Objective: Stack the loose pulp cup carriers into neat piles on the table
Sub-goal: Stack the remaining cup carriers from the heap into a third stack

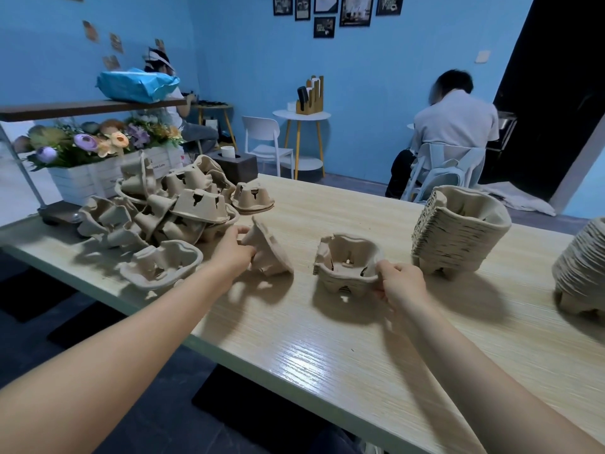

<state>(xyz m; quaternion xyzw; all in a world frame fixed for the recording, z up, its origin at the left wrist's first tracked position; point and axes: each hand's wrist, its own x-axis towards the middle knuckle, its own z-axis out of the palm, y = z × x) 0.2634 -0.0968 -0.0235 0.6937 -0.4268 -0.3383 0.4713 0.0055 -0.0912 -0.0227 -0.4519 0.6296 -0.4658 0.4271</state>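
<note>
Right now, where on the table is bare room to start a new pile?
Bare wood lies along the near edge of the table, in front of both hands, and behind the small stack the right hand grips, left of the tall pile. The far left is crowded by the loose heap beside the left hand.

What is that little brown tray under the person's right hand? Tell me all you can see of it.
The small pile of carriers is a few nested trays of rough tan moulded pulp, with a round cup well, small slits in its walls and short feet. It sits upright on the wooden table, apart from the taller stacks. The right hand pinches its near rim.
</note>
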